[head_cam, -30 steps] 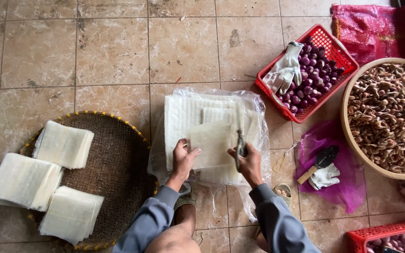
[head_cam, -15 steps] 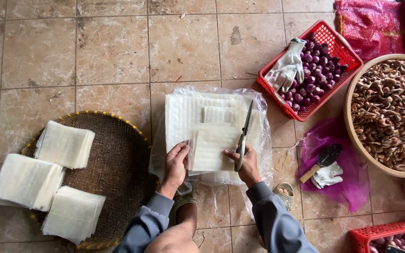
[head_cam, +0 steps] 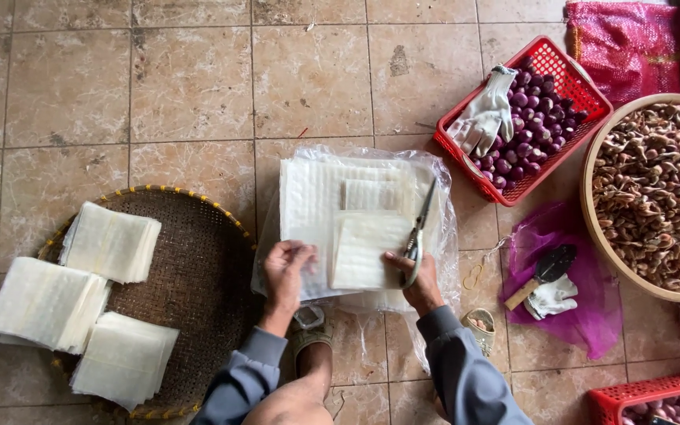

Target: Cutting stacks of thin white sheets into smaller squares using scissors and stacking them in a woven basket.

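A stack of thin white sheets (head_cam: 316,197) lies on clear plastic wrap (head_cam: 434,177) on the tiled floor. On top of it rest two smaller cut squares, one larger (head_cam: 367,248) and one behind it (head_cam: 364,193). My right hand (head_cam: 417,277) grips a pair of scissors (head_cam: 419,228), blades pointing away along the right edge of the near square. My left hand (head_cam: 285,271) presses flat on the stack's near left part, fingers spread beside the cut square.
A round woven tray (head_cam: 198,260) on the left carries three piles of cut white squares (head_cam: 112,244). On the right stand a red basket of purple shallots (head_cam: 529,118) with a white glove (head_cam: 485,114), a big bowl of brown peels (head_cam: 655,193), and a purple net bag (head_cam: 560,291).
The scissors moved from over the middle of the stack to the right edge of the cut square. My left hand slid a little left and down on the sheets.
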